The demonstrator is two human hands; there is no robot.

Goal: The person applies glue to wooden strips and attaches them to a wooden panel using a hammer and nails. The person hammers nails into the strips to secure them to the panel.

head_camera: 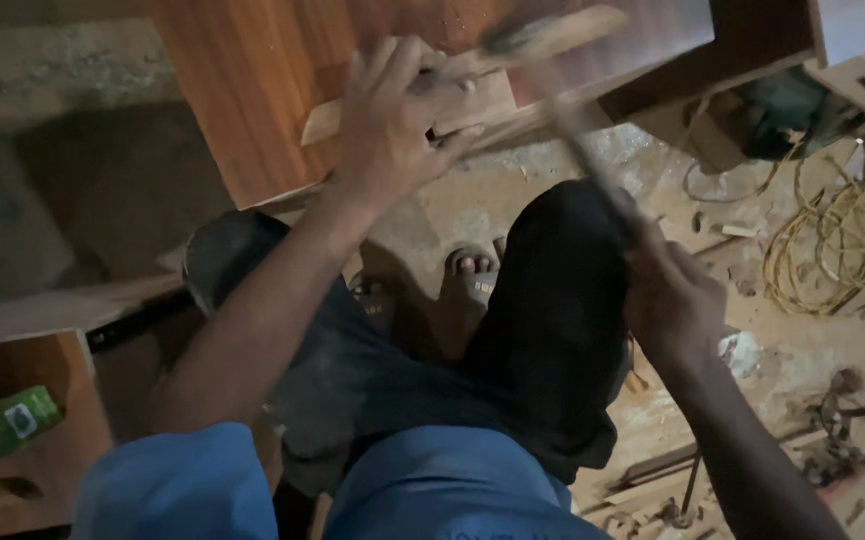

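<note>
While left fingers [393,120] press wood strip [473,75], hammer [553,90] overlaps it.

A coil of yellow cord [833,245] lies on the dusty floor [783,350]; a green carton [11,422] sits left.
</note>
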